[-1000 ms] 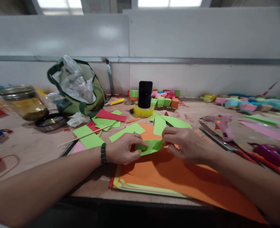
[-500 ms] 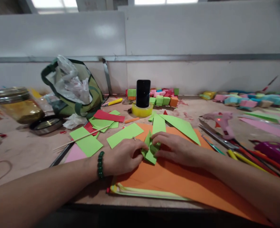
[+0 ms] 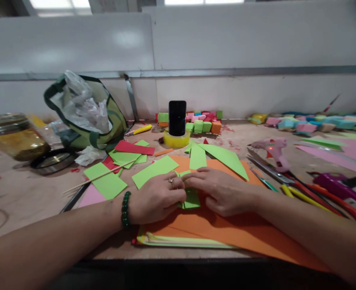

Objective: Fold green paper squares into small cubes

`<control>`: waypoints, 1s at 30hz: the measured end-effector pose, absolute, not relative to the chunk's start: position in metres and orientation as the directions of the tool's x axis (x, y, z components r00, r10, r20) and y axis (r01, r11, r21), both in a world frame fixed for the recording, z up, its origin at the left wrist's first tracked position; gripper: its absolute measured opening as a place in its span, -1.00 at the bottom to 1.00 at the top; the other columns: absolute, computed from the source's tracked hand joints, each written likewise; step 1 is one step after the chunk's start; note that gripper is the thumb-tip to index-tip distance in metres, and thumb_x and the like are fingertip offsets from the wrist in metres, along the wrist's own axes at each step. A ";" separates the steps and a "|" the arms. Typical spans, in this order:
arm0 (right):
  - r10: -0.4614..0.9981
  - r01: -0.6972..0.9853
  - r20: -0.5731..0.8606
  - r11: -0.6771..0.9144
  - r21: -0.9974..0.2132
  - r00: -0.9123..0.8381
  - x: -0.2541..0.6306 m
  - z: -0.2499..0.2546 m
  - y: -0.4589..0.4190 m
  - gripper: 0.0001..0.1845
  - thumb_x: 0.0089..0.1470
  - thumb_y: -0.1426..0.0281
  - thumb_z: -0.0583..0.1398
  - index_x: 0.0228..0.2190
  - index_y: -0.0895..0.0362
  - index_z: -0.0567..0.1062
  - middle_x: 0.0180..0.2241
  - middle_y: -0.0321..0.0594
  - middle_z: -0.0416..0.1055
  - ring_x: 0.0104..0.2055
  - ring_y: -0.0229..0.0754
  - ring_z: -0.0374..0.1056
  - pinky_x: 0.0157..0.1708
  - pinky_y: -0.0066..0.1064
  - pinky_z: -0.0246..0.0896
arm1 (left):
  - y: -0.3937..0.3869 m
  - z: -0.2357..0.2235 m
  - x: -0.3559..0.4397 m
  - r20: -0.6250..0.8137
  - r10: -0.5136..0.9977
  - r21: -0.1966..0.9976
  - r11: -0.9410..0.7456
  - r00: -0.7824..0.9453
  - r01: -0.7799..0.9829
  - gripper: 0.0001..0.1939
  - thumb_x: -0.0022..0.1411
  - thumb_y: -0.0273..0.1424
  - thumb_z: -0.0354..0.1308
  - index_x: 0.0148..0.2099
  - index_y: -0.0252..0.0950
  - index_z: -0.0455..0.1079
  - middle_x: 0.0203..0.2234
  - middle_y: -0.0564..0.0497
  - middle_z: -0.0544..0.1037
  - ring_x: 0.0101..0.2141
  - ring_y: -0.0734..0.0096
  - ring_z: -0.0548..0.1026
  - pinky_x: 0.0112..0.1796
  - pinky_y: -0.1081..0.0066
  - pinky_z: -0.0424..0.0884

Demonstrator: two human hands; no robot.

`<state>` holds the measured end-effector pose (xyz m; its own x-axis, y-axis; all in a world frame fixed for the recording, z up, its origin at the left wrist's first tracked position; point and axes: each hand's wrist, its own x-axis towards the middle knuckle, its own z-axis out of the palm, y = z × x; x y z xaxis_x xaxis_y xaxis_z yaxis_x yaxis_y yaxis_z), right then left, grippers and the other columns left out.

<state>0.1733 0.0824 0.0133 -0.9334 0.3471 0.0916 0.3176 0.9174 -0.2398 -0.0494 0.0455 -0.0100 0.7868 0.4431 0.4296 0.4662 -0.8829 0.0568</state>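
A small folded piece of green paper (image 3: 193, 200) lies on the orange sheet (image 3: 214, 227), largely covered by my fingers. My left hand (image 3: 161, 195) is closed on its left edge, the fingers curled and pressed together. From the right, my right hand (image 3: 222, 190) reaches over the paper's upper part, fingertips touching it close to the left hand. Just beyond the fingers a green strip (image 3: 197, 156) lies flat, with a larger green cut piece (image 3: 228, 160) beside it. Left of these rests a green rectangle (image 3: 155, 172).
A phone (image 3: 177, 118) stands upright in a yellow tape roll (image 3: 176, 139). A pink glue gun (image 3: 276, 153), scissors (image 3: 270, 168) and pliers lie at right. At left are wooden sticks (image 3: 99, 176), a jar (image 3: 15, 137) and a bag (image 3: 114, 117). Paper cubes (image 3: 206, 127) line the back.
The raised green flap between my hands has gone down, and the folded paper now lies flatter. Both hands have drawn closer together over it. The view has shifted slightly right.
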 end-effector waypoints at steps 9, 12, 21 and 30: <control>0.291 0.269 0.076 0.938 -0.218 -0.954 0.173 0.013 0.079 -0.61 0.15 0.44 0.00 0.01 0.10 0.37 -0.05 -0.08 0.38 -0.12 -0.11 0.34 0.08 -0.03 -0.02 | 0.041 -0.002 -0.048 0.353 0.241 -0.181 -0.930 0.904 0.319 -0.76 0.32 -0.55 -0.05 -0.35 -0.30 0.39 -0.50 0.04 0.44 -0.46 0.44 0.28 -0.39 0.40 0.20; 0.295 0.284 0.074 0.950 -0.130 -0.953 0.173 0.012 0.078 -0.58 0.05 0.47 0.07 -0.02 0.11 0.40 -0.17 -0.07 0.37 -0.26 -0.14 0.32 -0.02 -0.11 0.10 | 0.041 -0.005 -0.049 0.343 0.262 -0.134 -0.937 0.902 0.323 -0.79 0.32 -0.53 -0.05 -0.28 -0.29 0.40 -0.51 0.06 0.46 -0.49 0.43 0.28 -0.43 0.39 0.21; 0.240 0.230 0.144 0.970 -0.081 -0.960 0.174 0.014 0.075 -0.64 -0.12 0.58 0.12 -0.21 0.11 0.42 -0.15 -0.13 0.44 -0.22 -0.16 0.36 0.07 -0.05 0.02 | 0.042 -0.010 -0.053 0.357 0.336 -0.067 -0.921 0.871 0.383 -0.80 0.25 -0.58 -0.07 -0.34 -0.29 0.33 -0.52 0.03 0.44 -0.45 0.44 0.33 -0.43 0.43 0.27; 0.307 0.310 0.204 0.951 -0.017 -0.930 0.195 0.013 0.090 -0.73 -0.10 0.69 0.04 -0.43 0.16 0.44 -0.36 -0.16 0.44 -0.32 -0.21 0.30 -0.34 -0.39 0.11 | 0.043 -0.008 -0.060 0.360 0.370 -0.040 -0.911 0.856 0.410 -0.79 0.20 -0.55 0.01 -0.18 -0.25 0.41 -0.50 0.02 0.42 -0.42 0.40 0.31 -0.36 0.39 0.30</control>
